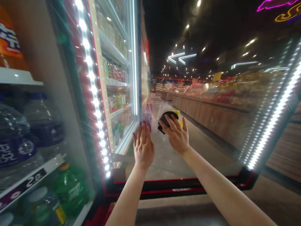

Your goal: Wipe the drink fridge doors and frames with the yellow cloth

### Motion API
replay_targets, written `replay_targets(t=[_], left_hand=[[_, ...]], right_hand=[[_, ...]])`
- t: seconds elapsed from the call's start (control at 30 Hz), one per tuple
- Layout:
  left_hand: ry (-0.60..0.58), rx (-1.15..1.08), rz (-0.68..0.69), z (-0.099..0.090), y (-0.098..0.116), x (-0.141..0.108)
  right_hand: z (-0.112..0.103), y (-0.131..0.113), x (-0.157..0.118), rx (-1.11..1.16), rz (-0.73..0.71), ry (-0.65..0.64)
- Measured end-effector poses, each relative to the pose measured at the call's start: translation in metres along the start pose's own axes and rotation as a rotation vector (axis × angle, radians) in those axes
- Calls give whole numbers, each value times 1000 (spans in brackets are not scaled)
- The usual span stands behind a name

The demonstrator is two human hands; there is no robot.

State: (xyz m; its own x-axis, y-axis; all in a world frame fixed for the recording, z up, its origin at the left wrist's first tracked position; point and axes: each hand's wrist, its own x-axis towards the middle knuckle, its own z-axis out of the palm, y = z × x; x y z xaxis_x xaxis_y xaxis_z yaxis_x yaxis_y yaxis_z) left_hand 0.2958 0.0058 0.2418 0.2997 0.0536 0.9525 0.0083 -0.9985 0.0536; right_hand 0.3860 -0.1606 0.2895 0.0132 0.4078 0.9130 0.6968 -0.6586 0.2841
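Both of my hands are up against the glass pane of an open cooler door with a black and red frame [169, 185]. My left hand [144, 149] lies flat on the glass, fingers stretched upward, just below a small pinkish-purple patch [147, 114]. To its right, my right hand [177, 133] presses a black and yellow cloth [171, 117] to the pane with its fingers spread over it. A faint whitish smear shows on the glass around the cloth.
Cooler shelves at the left hold large bottles, among them a green one [71, 185]. Bright LED strips [275, 116] edge the door. Through the glass, a long wood-panelled display counter [204, 114] runs beside an aisle.
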Motion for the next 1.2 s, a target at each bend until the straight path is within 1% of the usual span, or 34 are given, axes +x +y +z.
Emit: replay_targets(t=[0.03,0.1,0.17,0.2,0.27,0.33,0.37,0.4,0.47,0.53,0.57,0.6,0.63,0.7,0.73,0.8,0.83,0.87,0.93,1.0,1.03,1.07,1.1,1.17,1.2], left_hand=[[-8,-5,23,1,5,4],[-32,-11,84,5,14,8],[-53,-11,143,9,22,8],[-60,-12,168,11,26,8],[-67,-17,205,16,35,9],[-71,-30,236,21,46,14],[-76,-41,252,23,52,18],[-86,-52,272,25,58,23],[-106,-76,315,29,69,32],[-107,-93,354,33,79,40],[-100,-97,371,36,84,43],[-88,-100,385,39,89,46],[-76,-101,396,42,94,49],[-52,-104,414,47,104,53],[-48,-107,422,50,109,56],[-60,-119,441,54,119,60],[-74,-125,452,56,124,62],[-90,-131,463,58,129,64],[-110,-142,482,63,139,65],[-114,-148,499,69,149,63],[-115,-149,507,72,154,61],[-118,-149,515,75,159,60],[-121,-149,525,79,164,58],[-135,-155,550,85,176,57],[-143,-161,563,88,182,57]], right_hand=[[-3,13,-2,-18,69,35],[-7,30,-16,-50,217,129],[-7,36,-36,-72,306,191],[-6,36,-43,-76,301,186],[-6,37,-46,-66,205,117],[-10,48,-36,-51,107,44],[-13,58,-30,-51,102,31],[-17,70,-24,-59,133,40],[-23,95,-22,-95,273,115],[-26,112,-32,-136,420,223],[-27,115,-39,-147,453,253],[-27,116,-46,-149,449,253],[-26,116,-52,-144,413,226],[-27,118,-55,-133,298,153],[-28,122,-53,-134,246,128],[-32,142,-48,-158,196,125],[-33,155,-48,-175,204,134],[-35,170,-50,-194,242,147],[-35,195,-66,-233,406,215],[-32,207,-89,-258,596,299],[-30,209,-100,-260,646,316],[-29,209,-108,-255,649,304],[-29,208,-112,-244,608,267],[-33,213,-110,-217,460,169],[-38,220,-105,-204,389,135]])
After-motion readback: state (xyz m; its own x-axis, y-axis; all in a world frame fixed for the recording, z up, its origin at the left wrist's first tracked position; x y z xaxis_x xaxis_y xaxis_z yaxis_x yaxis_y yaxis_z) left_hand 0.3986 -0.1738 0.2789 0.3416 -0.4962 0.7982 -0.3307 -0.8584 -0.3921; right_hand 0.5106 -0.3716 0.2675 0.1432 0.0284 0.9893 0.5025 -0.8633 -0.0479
